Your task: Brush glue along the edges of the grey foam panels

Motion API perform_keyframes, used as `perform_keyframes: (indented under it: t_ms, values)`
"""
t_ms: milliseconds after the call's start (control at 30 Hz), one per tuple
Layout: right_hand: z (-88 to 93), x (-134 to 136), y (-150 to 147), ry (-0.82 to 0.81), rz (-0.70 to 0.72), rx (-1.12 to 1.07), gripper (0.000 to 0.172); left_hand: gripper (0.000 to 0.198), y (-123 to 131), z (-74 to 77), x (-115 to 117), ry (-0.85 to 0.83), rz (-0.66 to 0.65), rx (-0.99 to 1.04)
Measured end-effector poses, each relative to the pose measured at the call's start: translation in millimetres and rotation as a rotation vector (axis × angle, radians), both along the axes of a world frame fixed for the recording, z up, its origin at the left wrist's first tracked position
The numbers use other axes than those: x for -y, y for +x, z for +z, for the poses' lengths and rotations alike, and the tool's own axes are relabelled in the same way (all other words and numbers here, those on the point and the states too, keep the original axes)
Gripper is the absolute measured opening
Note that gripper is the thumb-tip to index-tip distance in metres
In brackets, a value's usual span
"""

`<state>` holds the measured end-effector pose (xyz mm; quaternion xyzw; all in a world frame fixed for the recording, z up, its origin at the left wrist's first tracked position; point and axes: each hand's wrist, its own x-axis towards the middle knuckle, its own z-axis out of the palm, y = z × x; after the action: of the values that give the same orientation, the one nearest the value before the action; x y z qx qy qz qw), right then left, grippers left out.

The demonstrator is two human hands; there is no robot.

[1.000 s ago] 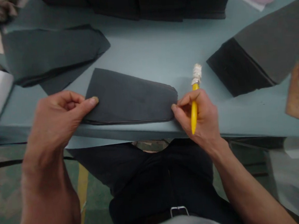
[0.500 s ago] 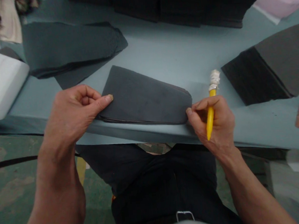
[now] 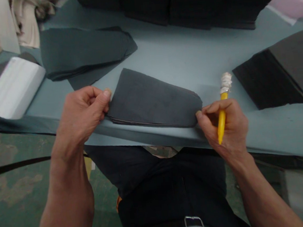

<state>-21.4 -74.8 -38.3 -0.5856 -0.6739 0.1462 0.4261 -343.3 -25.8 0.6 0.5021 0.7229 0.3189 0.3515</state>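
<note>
A stack of dark grey cut pieces [image 3: 155,99], fabric or thin sheet, lies near the table's front edge between my hands. My left hand [image 3: 84,110] is closed in a pinch at the stack's left edge, its thumb just off the top piece; whether a layer is between the fingertips cannot be seen. My right hand [image 3: 227,128] pinches the stack's lower right corner between thumb and forefinger. Tucked through the same hand is a yellow pen-like tool [image 3: 221,122], its tapered tip towards me and its far end wrapped in white material.
Behind the stack lie dark green-grey pieces [image 3: 83,50] on the pale blue-green table [image 3: 183,55]. A white block-shaped object [image 3: 15,87] stands at left. Tall dark stacks [image 3: 185,6] line the back, and another dark stack [image 3: 276,72] sits at right.
My left thumb has slid off the top of the stack to its left edge. My right hand keeps its pinch and the yellow tool. The whole view has shifted slightly.
</note>
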Motion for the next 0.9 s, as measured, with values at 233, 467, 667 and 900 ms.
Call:
perform_keyframes:
  t_ms: [233,467,667,900]
  values:
    - [-1.0,1,-1,-0.008,-0.007,-0.029,0.021,0.031,-2,2.3,0,-0.014,-0.014,-0.011]
    - [-0.9,-1,-2,-0.006,-0.001,-0.052,0.022,0.034,5,5.4,3,-0.039,-0.016,-0.070]
    - [-0.7,0,-3,-0.014,-0.010,-0.041,0.023,0.038,8,2.7,4,-0.018,-0.026,-0.157]
    - [-2.1,-1,-6,-0.019,-0.015,-0.069,0.021,0.037,8,5.1,2,-0.080,0.009,-0.164]
